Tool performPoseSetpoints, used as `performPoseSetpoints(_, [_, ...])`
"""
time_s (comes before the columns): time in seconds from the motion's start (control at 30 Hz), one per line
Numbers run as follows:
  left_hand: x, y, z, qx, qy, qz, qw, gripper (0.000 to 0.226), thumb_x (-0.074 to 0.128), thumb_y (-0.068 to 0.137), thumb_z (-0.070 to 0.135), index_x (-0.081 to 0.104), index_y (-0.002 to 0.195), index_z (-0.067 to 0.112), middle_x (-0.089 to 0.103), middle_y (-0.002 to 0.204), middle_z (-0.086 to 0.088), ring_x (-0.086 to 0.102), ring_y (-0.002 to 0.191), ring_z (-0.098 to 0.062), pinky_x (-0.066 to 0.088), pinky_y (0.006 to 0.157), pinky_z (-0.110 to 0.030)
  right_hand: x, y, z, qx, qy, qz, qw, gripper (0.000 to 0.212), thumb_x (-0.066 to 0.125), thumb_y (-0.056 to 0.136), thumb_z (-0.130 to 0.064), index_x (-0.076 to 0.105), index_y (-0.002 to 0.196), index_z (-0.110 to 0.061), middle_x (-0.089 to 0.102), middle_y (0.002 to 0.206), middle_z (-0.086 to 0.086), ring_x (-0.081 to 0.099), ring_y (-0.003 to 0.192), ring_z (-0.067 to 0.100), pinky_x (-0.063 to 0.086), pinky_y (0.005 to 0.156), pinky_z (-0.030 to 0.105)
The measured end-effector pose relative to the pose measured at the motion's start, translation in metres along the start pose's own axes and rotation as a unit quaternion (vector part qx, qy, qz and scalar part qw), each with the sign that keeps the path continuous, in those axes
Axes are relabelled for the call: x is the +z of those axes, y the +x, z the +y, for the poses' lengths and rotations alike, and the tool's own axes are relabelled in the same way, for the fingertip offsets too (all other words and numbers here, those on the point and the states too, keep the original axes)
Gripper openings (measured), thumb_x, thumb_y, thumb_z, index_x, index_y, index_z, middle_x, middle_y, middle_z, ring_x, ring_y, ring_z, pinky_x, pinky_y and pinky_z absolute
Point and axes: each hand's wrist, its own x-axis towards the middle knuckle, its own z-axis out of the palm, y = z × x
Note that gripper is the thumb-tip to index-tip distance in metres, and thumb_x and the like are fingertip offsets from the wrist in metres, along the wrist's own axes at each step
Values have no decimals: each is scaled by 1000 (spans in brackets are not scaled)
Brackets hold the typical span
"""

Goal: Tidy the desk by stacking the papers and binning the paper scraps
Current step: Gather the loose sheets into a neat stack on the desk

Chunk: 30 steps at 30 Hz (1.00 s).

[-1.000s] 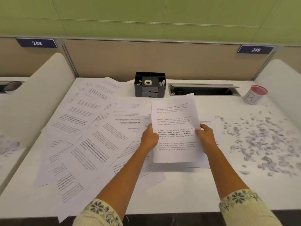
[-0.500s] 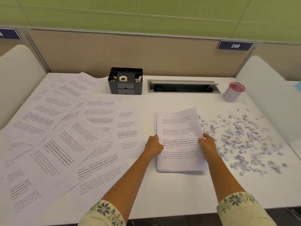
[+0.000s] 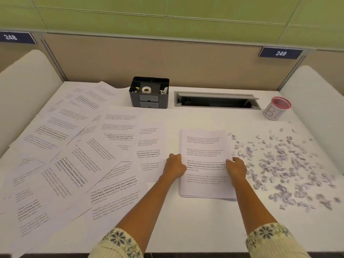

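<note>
near the middle of the counter (image 3: 186, 224) lies the stack of papers (image 3: 204, 144). its sheets are white with small black print. it lies flat, and a few lower sheets peek out along its left side and near edge. the left grip (image 3: 175, 165) has its fingers curled against the left edge of the stack. the right grip (image 3: 236, 167) is curled round the right edge with its thumb on the top sheet. each one holds the stack by its side.

left of the stack, loose papers (image 3: 74, 155) are spread over the left half of the counter and lie across each other at many angles. right of the stack, lots of tiny paper scraps (image 3: 283, 164), white and a bit purple, are scattered about. the closest ones are just beside the stack.

at the far side stands a black box (image 3: 149, 103) with two small shut drawers in front. on top it has a roll of tape (image 3: 146, 89) in the middle, little yellow-tipped things on the left and shiny clips on the right. far right stands a white cup (image 3: 273, 113) with a pink rim and big letters on it. i cannot tell what is inside.
</note>
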Motion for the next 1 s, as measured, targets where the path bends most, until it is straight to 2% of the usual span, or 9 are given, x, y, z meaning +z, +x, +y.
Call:
performPoseSetpoints(0.03, [-1, 0, -2, 2, 1, 3, 1000, 43, 47, 93, 13, 43, 135, 5, 39, 137, -16, 46, 122, -31, 43, 98, -37, 1, 0, -2, 9, -28, 18, 999, 44, 49, 94, -23, 50, 135, -7, 51, 135, 18, 44, 125, 35, 40, 103, 47])
performPoseSetpoints(0.1, [-4, -3, -6, 7, -6, 11, 1000, 49, 47, 95, 14, 37, 142, 7, 35, 142, -15, 42, 128, -30, 40, 102, -37, 4, -3, -7, 15, -69, 51, 996, 46, 50, 93, -24, 48, 137, -9, 44, 138, 20, 33, 130, 37, 37, 103, 51])
performPoseSetpoints(0.23, [-19, -10, -24, 10, -48, 58, 997, 50, 45, 97, 14, 36, 146, 12, 34, 147, -12, 43, 130, -28, 38, 107, -39, 21, -13, -21, -25, -54, 50, 997, 44, 52, 93, -20, 49, 136, -13, 44, 137, 20, 29, 131, 36, 38, 100, 50])
performPoseSetpoints(0.37, [-47, -20, -61, 2, -68, 151, 986, 44, 47, 95, 9, 47, 139, 15, 43, 139, -11, 51, 121, -27, 43, 102, -43, 54, -41, -41, -57, -21, 19, 998, 41, 50, 92, -14, 51, 133, -14, 48, 133, 19, 31, 128, 36, 37, 98, 46])
performPoseSetpoints(0.53, [-97, -30, -131, -73, -1, 228, 971, 48, 51, 92, 9, 46, 138, 19, 45, 137, -10, 44, 125, -26, 37, 103, -42, 114, -98, -72, -101, 12, -56, 993, 40, 54, 88, -11, 54, 129, -12, 55, 128, 16, 47, 120, 33, 43, 100, 44])
performPoseSetpoints(0.67, [-141, -36, -197, -122, 83, 191, 970, 58, 54, 88, 16, 38, 143, 20, 38, 142, -13, 35, 130, -31, 34, 103, -45, 166, -146, -100, -125, -3, -125, 984, 40, 58, 86, -14, 57, 126, -11, 61, 121, 14, 56, 112, 30, 49, 96, 41])
performPoseSetpoints(0.83, [-188, -38, -256, -129, 96, 147, 976, 71, 63, 85, 31, 30, 147, 21, 27, 150, -11, 25, 136, -32, 27, 109, -48, 221, -191, -129, -138, -30, -165, 976, 41, 61, 85, -16, 56, 125, -9, 59, 122, 13, 56, 113, 29, 48, 95, 37])
performPoseSetpoints(0.9, [-202, -36, -274, -136, 94, 116, 979, 85, 70, 80, 43, 25, 149, 20, 20, 153, -11, 19, 141, -32, 22, 112, -50, 240, -205, -137, -137, -51, -169, 975, 43, 59, 85, -16, 53, 128, -11, 55, 126, 13, 52, 117, 29, 45, 93, 34])
performPoseSetpoints(1.0, [-218, -32, -296, -143, 148, 56, 977, 109, 71, 73, 60, 11, 153, 17, 6, 158, -14, 8, 145, -35, 18, 114, -52, 263, -221, -147, -125, -82, -161, 976, 47, 56, 86, -18, 48, 132, -13, 48, 130, 13, 44, 122, 30, 44, 94, 38])
